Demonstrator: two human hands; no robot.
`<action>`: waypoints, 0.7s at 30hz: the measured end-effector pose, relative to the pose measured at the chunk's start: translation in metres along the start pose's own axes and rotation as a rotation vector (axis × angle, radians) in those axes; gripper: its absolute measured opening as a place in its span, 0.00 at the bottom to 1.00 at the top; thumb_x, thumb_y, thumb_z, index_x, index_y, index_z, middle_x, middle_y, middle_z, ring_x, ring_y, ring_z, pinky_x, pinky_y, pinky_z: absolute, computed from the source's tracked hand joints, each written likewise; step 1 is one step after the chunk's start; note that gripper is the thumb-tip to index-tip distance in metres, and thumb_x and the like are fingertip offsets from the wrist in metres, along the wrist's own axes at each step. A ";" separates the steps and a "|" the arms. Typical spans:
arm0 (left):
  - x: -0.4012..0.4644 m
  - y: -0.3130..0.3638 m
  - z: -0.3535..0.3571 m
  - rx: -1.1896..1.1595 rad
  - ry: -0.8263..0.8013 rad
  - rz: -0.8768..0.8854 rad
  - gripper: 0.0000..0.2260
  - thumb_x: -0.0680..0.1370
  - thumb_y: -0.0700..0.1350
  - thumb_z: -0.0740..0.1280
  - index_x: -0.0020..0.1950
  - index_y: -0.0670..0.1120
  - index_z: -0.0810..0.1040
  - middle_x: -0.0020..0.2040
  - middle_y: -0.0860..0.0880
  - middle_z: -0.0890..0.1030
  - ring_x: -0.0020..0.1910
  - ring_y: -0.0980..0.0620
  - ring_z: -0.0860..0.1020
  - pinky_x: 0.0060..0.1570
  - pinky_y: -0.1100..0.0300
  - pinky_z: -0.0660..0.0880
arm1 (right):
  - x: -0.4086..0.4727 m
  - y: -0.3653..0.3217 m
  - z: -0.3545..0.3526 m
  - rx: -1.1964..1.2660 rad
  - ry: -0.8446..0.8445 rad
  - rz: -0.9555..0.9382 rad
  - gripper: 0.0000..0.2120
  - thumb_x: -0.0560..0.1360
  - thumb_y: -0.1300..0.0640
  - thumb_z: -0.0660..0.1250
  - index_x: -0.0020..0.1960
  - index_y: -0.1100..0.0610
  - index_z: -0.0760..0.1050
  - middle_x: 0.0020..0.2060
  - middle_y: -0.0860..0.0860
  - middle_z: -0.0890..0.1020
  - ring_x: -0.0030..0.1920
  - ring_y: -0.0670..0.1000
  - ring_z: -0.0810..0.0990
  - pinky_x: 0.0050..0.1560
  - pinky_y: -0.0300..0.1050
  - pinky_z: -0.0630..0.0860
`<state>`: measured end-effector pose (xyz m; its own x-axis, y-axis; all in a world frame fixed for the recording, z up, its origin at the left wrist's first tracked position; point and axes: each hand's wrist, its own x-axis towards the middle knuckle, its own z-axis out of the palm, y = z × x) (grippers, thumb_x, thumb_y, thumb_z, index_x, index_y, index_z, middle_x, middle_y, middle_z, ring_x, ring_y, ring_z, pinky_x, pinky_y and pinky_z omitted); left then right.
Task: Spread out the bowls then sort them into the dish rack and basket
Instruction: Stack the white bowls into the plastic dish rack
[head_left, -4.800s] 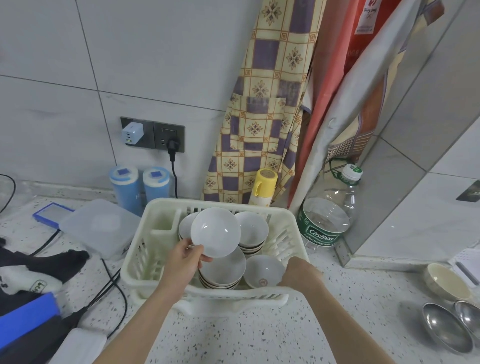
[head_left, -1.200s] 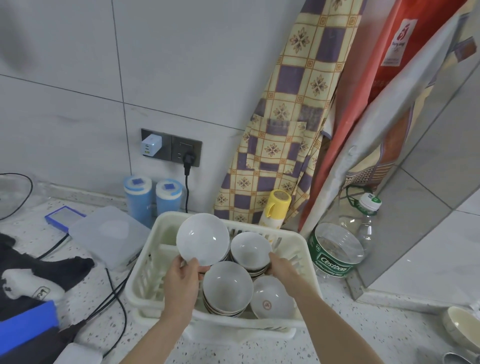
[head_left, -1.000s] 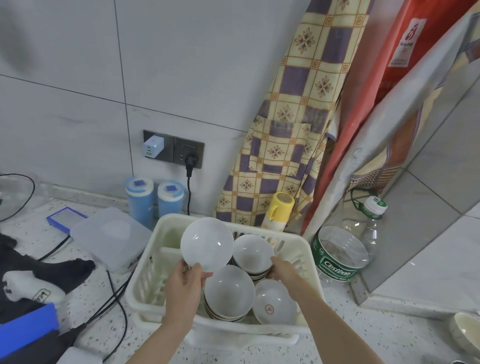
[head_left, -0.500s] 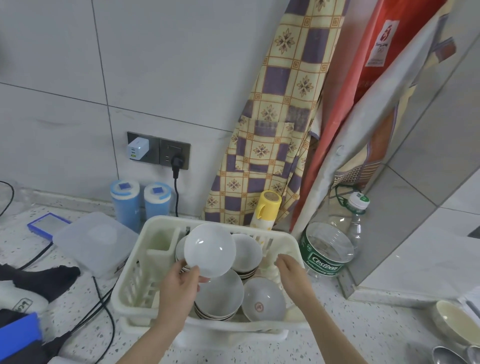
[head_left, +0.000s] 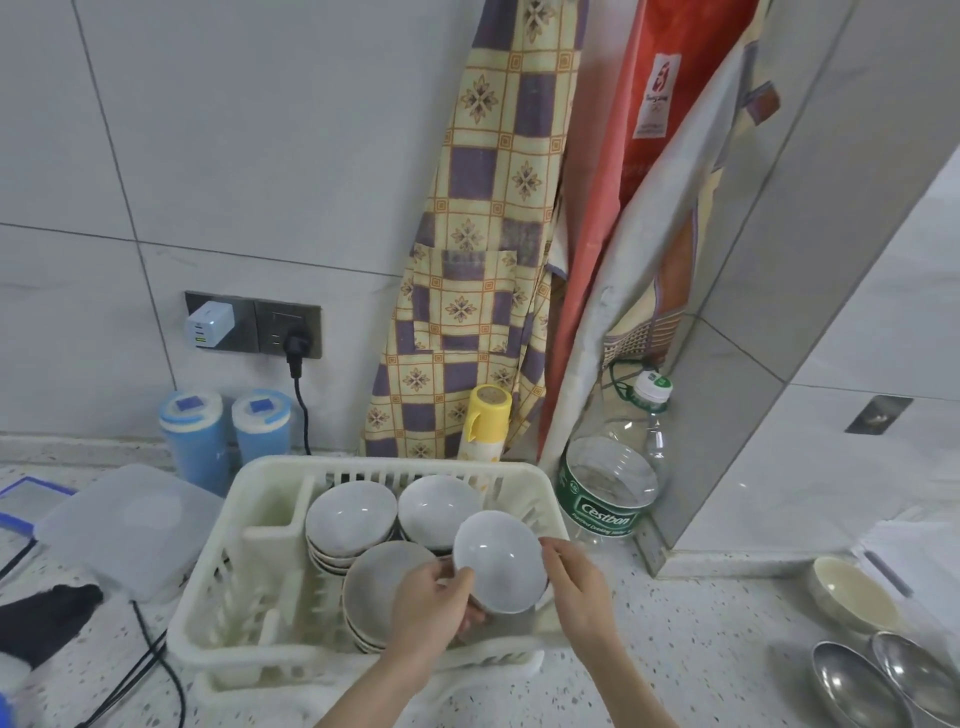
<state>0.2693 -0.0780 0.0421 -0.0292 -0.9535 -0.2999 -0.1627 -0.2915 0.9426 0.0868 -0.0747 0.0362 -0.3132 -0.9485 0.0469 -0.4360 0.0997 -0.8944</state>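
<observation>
The white bowl (head_left: 500, 560) looked like glazed ceramic: stiff, smooth, probably slippery under the fingers and likely to chip or crack if knocked against its neighbours. It seemed light enough for one hand. The safest hold would be at the rim, thumb inside and fingers under the wall, or a cupped palm beneath the foot.

It was round, plain white inside with two small glints of light, and tilted so its mouth faced the camera. It hung above the dish rack (head_left: 249, 519), at about 4 o'clock from the rack's middle.

The left hand (head_left: 434, 610) gripped the bowl at its 8 o'clock edge, thumb on the rim and fingers curled beneath. The right hand (head_left: 579, 587) was at the bowl's 3 o'clock side with fingers loosely spread; whether it touched the rim could not be told.

Inside the rack sat three stacks of bowls: one (head_left: 350, 517) at 10 o'clock, one (head_left: 436, 506) at 1 o'clock, and one (head_left: 379, 577) at 6 o'clock, partly behind the left hand. Stacked bowls like these could stick or clatter when lifted.
</observation>
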 end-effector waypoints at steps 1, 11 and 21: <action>0.001 0.000 0.001 0.011 -0.004 -0.004 0.09 0.75 0.44 0.63 0.37 0.45 0.79 0.29 0.45 0.84 0.22 0.56 0.76 0.23 0.67 0.68 | 0.000 0.001 0.002 -0.081 -0.020 -0.012 0.10 0.79 0.57 0.63 0.46 0.43 0.78 0.35 0.41 0.83 0.39 0.37 0.79 0.37 0.30 0.70; -0.005 -0.001 0.004 0.170 -0.003 0.068 0.08 0.78 0.48 0.64 0.53 0.60 0.69 0.31 0.53 0.85 0.26 0.56 0.80 0.28 0.66 0.71 | 0.004 0.010 0.006 -0.261 0.059 -0.010 0.05 0.73 0.65 0.63 0.43 0.62 0.78 0.27 0.55 0.74 0.30 0.49 0.68 0.32 0.44 0.63; -0.017 -0.009 0.013 0.259 -0.082 0.004 0.06 0.75 0.46 0.64 0.50 0.49 0.78 0.37 0.52 0.80 0.34 0.53 0.81 0.40 0.58 0.76 | 0.004 0.015 0.013 -0.425 0.117 -0.024 0.14 0.70 0.64 0.65 0.30 0.58 0.63 0.23 0.49 0.61 0.26 0.48 0.58 0.27 0.41 0.55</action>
<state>0.2586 -0.0582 0.0365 -0.1085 -0.9423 -0.3167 -0.4088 -0.2481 0.8783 0.0902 -0.0813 0.0171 -0.3809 -0.9143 0.1375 -0.7453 0.2156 -0.6309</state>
